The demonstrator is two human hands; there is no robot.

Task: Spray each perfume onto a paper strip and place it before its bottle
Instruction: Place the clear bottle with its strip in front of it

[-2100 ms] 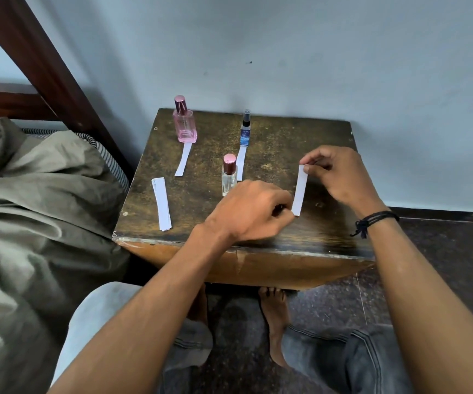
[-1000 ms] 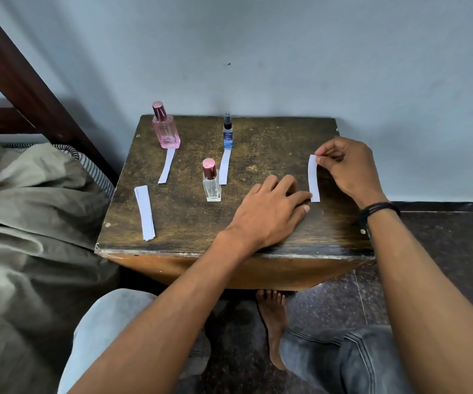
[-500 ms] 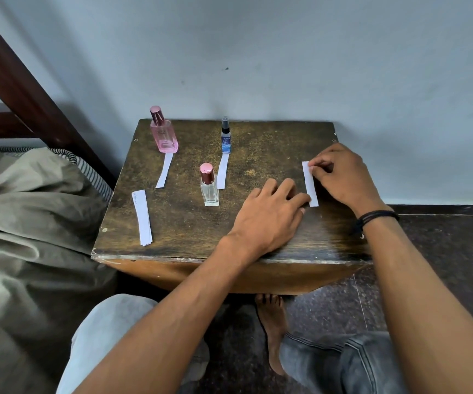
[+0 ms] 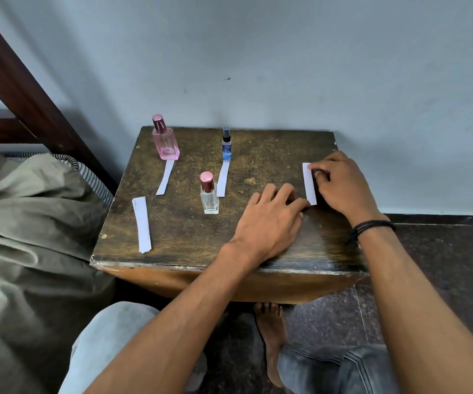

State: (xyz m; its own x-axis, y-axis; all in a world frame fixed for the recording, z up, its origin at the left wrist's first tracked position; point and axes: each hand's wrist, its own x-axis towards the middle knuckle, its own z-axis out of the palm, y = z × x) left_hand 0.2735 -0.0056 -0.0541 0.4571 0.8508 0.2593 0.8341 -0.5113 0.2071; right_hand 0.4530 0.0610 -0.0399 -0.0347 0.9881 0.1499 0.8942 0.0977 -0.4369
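Observation:
On the dark wooden table (image 4: 190, 228) a pink bottle (image 4: 165, 139) stands at the back left with a paper strip (image 4: 165, 177) in front of it. A small blue spray bottle (image 4: 226, 145) stands mid-back, also with a strip (image 4: 223, 179) before it. A clear bottle with a pink cap (image 4: 209, 193) stands nearer the middle. My right hand (image 4: 340, 184) pinches the top of a white strip (image 4: 309, 183) lying on the table's right side. My left hand (image 4: 269, 220) rests flat, fingertips at the strip's lower end.
A stack of spare paper strips (image 4: 142, 224) lies near the table's left front. A bed with an olive blanket (image 4: 25, 223) and a wooden frame (image 4: 25, 89) is at the left. The wall (image 4: 286, 66) is right behind the table. My knees and a bare foot are below.
My right hand moved the strip from mid-air down onto the table's right side and a little further back. My left hand opened from a curl and lies flat at its lower end.

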